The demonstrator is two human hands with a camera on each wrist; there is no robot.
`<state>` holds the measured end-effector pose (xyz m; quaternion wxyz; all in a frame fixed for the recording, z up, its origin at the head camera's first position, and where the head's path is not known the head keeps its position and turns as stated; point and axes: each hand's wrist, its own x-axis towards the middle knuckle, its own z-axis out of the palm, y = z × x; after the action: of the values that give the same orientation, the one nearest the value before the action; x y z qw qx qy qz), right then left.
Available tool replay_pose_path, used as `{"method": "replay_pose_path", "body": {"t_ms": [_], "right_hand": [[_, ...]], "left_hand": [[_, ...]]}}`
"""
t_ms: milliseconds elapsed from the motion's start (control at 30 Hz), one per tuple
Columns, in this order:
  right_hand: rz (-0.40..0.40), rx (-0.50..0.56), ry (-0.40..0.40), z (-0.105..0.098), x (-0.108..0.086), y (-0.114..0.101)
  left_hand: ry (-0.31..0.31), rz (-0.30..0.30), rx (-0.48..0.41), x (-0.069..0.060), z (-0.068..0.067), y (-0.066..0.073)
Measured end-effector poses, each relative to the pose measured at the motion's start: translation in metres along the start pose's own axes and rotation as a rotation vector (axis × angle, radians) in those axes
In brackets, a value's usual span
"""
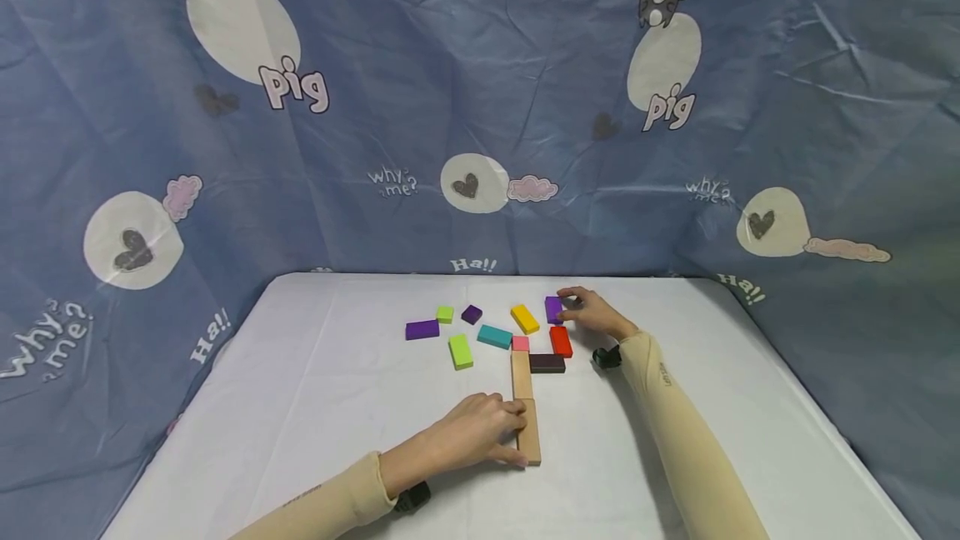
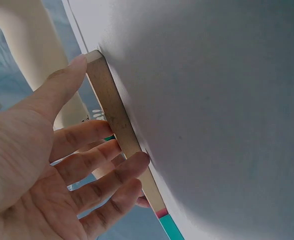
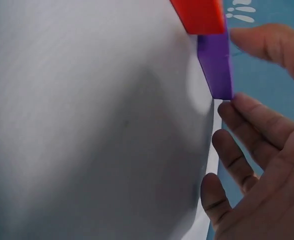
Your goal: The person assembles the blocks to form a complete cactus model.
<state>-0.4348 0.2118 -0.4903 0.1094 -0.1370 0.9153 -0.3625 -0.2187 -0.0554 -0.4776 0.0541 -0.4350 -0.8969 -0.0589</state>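
Observation:
My left hand (image 1: 476, 432) lies beside the nearer wooden block (image 1: 529, 440); in the left wrist view the thumb of the hand (image 2: 62, 165) touches the block's end (image 2: 112, 100) and relaxed fingers rest along its side. A second wooden block (image 1: 522, 375) continues the line, with a pink block (image 1: 520, 343) at its far end. At the back, my right hand (image 1: 596, 313) is at a purple block (image 1: 554, 310). From the right wrist view, thumb and index finger of that hand (image 3: 272, 135) are spread at the purple block (image 3: 217, 67), by the red block (image 3: 199, 17); contact is unclear.
A black block (image 1: 547, 363) touches the wooden line's right side, below the red block (image 1: 561, 342). Left of them are teal (image 1: 495, 337), yellow (image 1: 525, 319), dark purple (image 1: 472, 314), purple (image 1: 422, 330) and two green blocks (image 1: 461, 352) on the white table (image 1: 337, 407).

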Motion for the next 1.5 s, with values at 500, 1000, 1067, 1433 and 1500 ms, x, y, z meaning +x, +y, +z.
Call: {"method": "replay_pose_path", "body": {"t_ms": [500,1000,1067,1433,1500], "right_hand": [[-0.039,-0.008,-0.018,0.002,-0.001,-0.003],[-0.031,-0.008,-0.024,0.002,-0.006,-0.002],[-0.026,-0.012,-0.025,0.002,-0.006,-0.001],[-0.019,0.014,-0.017,0.005,-0.012,-0.003],[-0.021,0.016,-0.016,0.005,-0.013,-0.003]], "left_hand": [[0.003,0.005,0.023,0.0,0.002,0.0],[-0.003,0.001,0.013,0.0,0.0,0.0],[-0.002,0.002,0.013,0.0,0.0,0.001],[0.0,0.001,0.013,-0.001,0.0,0.001],[0.001,0.003,0.02,-0.001,0.0,0.001]]}}
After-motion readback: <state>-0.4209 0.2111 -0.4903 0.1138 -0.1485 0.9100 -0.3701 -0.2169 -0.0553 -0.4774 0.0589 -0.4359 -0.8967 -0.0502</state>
